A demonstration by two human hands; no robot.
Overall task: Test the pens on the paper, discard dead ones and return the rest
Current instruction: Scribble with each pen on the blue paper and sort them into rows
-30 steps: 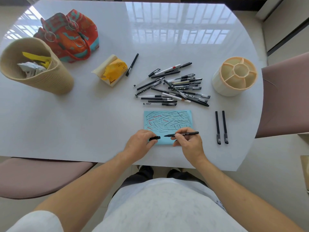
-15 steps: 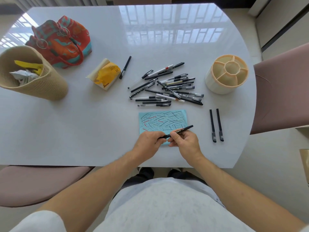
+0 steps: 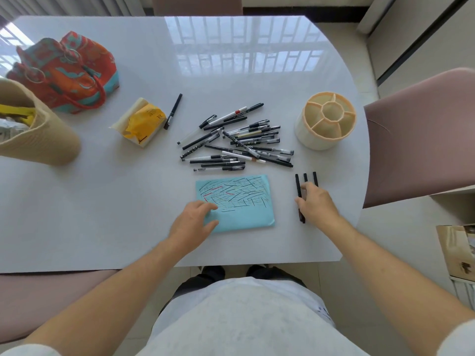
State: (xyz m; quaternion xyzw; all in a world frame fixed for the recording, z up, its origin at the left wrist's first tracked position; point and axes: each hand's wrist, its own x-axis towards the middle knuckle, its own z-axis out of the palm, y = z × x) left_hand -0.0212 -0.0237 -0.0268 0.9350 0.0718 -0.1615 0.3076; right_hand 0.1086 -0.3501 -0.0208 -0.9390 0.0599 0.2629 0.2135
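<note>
Right hand [image 3: 317, 202] has swung off the paper [image 3: 246, 214] out to the right since half a second ago; the side row there was two black pens, now three [image 3: 298, 186], so the tested pen has joined it. Left hand [image 3: 192, 222] let go of the pen too and now rests flat on the paper's near-left corner, fingers loosely spread, holding nothing.

Right hand: fingers relaxed and slightly curled over the three pens, fingertips touching them. Can't tell if it's fully released the middle one, looks like a set-down, not a pinch.

Relation for the next move: untested pile [image 3: 236, 142] lies straight ahead, just beyond the paper's far edge, long axes mostly left-right and slightly fanned. Left hand is nearer the pile's left end; right hand is well right of it, closer to the pen holder [image 3: 325, 122] on the worktop [image 3: 115, 201].

Probably next: reach forward for another pen from the pile.
</note>
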